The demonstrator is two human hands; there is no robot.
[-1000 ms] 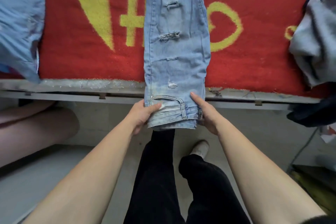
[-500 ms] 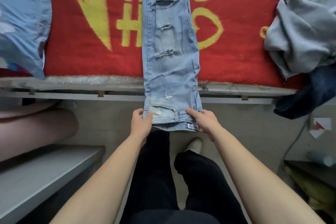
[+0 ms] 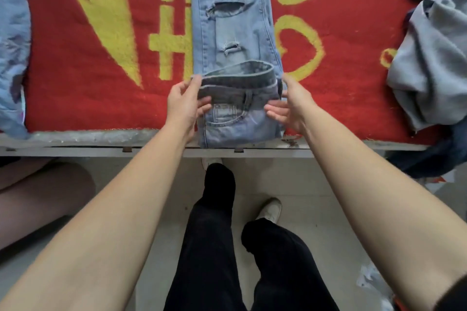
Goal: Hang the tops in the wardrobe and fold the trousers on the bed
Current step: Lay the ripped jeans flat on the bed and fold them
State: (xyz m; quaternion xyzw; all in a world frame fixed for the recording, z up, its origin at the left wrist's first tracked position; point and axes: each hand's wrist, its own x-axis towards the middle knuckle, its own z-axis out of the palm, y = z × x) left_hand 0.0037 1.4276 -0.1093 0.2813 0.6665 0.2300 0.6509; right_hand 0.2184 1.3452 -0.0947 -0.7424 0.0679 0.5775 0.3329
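Light blue ripped jeans (image 3: 235, 33) lie lengthwise on the bed's red and yellow blanket (image 3: 88, 58), legs running away from me. Their waist end is turned over onto the legs near the bed's front edge, with the waistband standing up in a loop. My left hand (image 3: 185, 103) pinches the folded waist at its left side, thumb on top. My right hand (image 3: 290, 106) holds the right side, fingers curled under the fold.
A grey garment (image 3: 429, 65) is heaped at the right of the bed, dark blue cloth (image 3: 434, 159) hanging below it. A light blue garment (image 3: 12, 45) lies at the left. The bed's grey frame edge (image 3: 88, 144) runs across. My legs stand on the floor below.
Both hands lifted the waist end from below the bed edge and folded it forward onto the jeans' legs. The camera moved closer over the bed.
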